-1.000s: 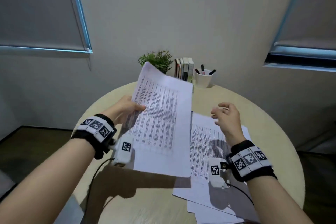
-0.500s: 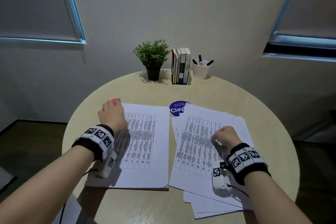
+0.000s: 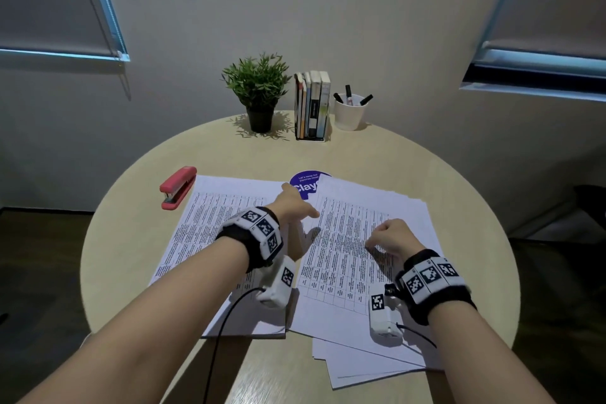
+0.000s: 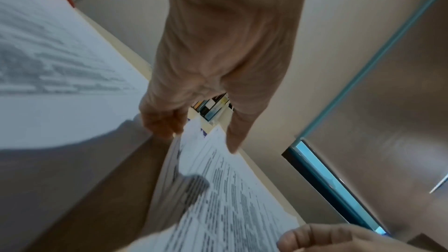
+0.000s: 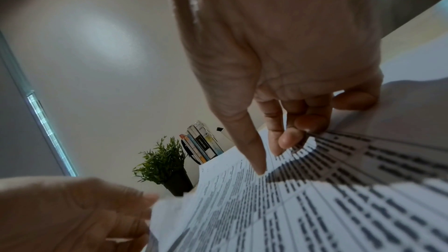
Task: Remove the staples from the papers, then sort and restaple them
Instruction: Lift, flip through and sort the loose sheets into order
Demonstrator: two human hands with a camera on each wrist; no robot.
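Note:
Two stacks of printed sheets lie on the round table point(image 3: 459, 193): a left stack point(image 3: 210, 233) and a fanned right stack point(image 3: 357, 256). A red stapler point(image 3: 177, 186) sits off the left stack's far corner. My left hand point(image 3: 295, 202) reaches across to the right stack's left edge. In the left wrist view its thumb point(image 4: 232, 141) lies on the top sheet point(image 4: 230, 198) and its fingers point(image 4: 162, 122) curl under the lifted edge. My right hand point(image 3: 382, 239) rests on the right stack, thumb point(image 5: 252, 150) and bent fingertips pressing on the page point(image 5: 339, 198).
At the table's far edge stand a potted plant point(image 3: 259, 92), a row of books point(image 3: 313, 105) and a white cup of markers point(image 3: 350, 111). A purple round sticker point(image 3: 305, 185) peeks out between the stacks. Cables trail from both wrist cameras.
My left hand laid its raised sheaf flat on the left stack, then crossed right to the right stack's edge. My right hand came down onto the right stack. The stapler is uncovered.

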